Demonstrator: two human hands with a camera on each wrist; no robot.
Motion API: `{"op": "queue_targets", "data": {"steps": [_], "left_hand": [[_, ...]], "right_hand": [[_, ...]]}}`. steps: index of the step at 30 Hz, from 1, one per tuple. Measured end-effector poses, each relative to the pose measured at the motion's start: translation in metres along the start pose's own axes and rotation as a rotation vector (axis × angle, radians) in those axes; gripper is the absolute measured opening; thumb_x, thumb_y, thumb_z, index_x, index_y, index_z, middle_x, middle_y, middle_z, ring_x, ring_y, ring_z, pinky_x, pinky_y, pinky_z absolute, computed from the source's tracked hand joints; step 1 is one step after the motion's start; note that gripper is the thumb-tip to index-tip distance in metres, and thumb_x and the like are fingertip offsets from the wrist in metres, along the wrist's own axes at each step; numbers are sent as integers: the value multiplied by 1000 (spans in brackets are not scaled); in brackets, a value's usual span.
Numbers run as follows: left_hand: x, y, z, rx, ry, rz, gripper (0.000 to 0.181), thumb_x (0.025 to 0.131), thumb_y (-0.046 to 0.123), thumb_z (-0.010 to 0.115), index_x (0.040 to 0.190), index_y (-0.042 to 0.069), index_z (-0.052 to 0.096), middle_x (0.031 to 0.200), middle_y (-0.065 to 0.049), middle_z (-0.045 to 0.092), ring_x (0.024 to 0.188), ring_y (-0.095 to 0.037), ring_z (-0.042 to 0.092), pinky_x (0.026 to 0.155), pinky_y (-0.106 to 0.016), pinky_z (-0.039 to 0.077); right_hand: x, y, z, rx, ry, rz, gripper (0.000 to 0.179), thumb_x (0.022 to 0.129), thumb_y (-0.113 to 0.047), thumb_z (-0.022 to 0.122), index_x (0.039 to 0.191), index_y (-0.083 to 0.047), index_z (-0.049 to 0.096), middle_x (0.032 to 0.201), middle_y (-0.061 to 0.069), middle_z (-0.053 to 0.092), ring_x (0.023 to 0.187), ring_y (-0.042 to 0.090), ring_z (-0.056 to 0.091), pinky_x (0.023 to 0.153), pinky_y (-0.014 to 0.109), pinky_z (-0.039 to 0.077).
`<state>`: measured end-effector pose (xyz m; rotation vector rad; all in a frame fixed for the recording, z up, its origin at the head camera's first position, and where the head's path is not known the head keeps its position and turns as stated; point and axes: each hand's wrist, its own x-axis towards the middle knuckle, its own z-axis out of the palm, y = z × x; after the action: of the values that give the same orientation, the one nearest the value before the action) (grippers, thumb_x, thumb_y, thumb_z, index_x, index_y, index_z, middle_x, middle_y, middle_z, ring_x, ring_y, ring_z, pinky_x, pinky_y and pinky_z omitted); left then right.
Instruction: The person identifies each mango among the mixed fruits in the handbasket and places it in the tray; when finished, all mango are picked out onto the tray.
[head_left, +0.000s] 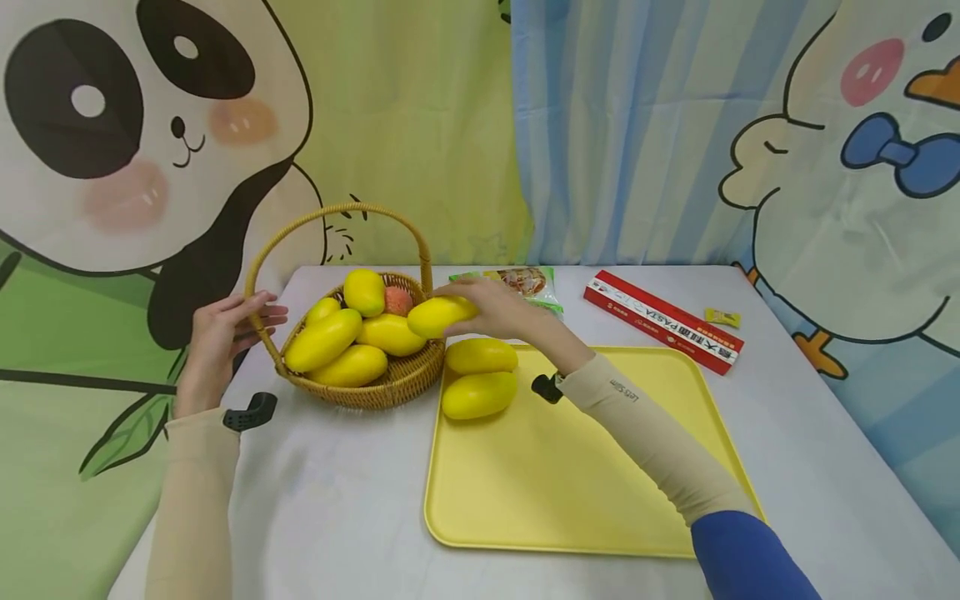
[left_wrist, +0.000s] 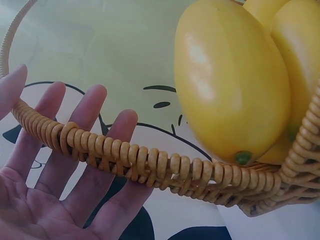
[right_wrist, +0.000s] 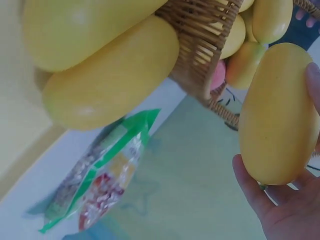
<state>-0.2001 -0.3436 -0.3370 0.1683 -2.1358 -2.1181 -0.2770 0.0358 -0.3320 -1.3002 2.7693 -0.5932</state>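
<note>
My right hand (head_left: pixel 498 308) grips a yellow mango (head_left: pixel 442 317) by its side, over the right rim of the wicker basket (head_left: pixel 397 390). In the right wrist view, thumb and fingers lie on either side of this mango (right_wrist: pixel 277 115). My left hand (head_left: pixel 213 342) is at the left of the basket's arched handle (head_left: pixel 337 211). The left wrist view has its fingers stretched out behind the handle (left_wrist: pixel 115 150). Several mangoes (head_left: pixel 324 340) and a reddish round fruit (head_left: pixel 397 301) lie in the basket. Two more mangoes (head_left: pixel 480 395) lie on the yellow tray (head_left: pixel 570 475).
Behind the tray lies a clear food bag with green edges (head_left: pixel 536 283). A red pasta box (head_left: pixel 663 323) lies slantwise at the back right, with a small yellow packet (head_left: pixel 722 317) beside it. A printed curtain (head_left: pixel 420 125) hangs along the back of the white table.
</note>
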Motion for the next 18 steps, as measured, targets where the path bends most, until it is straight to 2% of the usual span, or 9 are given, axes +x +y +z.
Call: {"op": "queue_targets", "data": {"steps": [7,12,18], "left_hand": [[0,1,-1,6,2,-9,19,91,35,65,98,20,73,84,9,74,81,-7,71,75,-17,53],[0,1,-1,14,-4,-9,18,92,34,64,99,20,73,84,9,74,82,-7,71,75,-17,53],[1,2,-1,21,-10,-9,17,92,34,63,98,21,73,84,9,74,82,-7,71,76,-17,53]], "right_hand": [[-39,23,-5,-6,105,32,60,86,-41,70,138,-16,53,136,13,52,120,31,51,97,50,42],[-64,40,-2,0,162,39,59,85,-38,72,135,-13,55,133,13,54,113,30,56,90,46,48],[-92,58,3,10,205,72,61,83,-36,74,136,-13,54,133,13,55,115,31,56,93,48,48]]}}
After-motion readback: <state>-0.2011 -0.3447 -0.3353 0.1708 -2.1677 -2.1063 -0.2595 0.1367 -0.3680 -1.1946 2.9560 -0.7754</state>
